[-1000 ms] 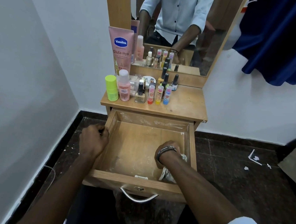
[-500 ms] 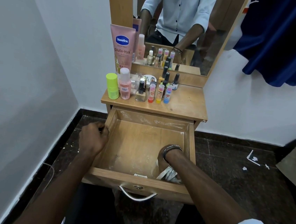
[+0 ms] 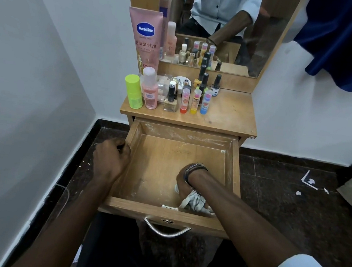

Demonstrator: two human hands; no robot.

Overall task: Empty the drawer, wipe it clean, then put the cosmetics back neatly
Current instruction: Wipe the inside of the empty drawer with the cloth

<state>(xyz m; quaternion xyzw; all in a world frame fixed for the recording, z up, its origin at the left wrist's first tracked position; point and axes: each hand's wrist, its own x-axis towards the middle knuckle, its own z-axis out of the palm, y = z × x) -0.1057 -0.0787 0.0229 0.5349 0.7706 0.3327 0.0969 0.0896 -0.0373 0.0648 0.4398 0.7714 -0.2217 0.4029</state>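
His left hand [image 3: 111,161] curls over the left wall of the open drawer [image 3: 235,172]. Inside lies only a white cloth [image 3: 194,202], bunched under his right hand [image 3: 184,183] near the front. The cosmetics [image 3: 170,93] stand on the dresser top [image 3: 227,114].

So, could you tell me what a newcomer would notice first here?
Probably the open drawer, empty of cosmetics, where the right hand holds a cloth near the front right corner while the left hand grips its left wall. Next, the bottles crowded on the tabletop's left side, below the mirror.
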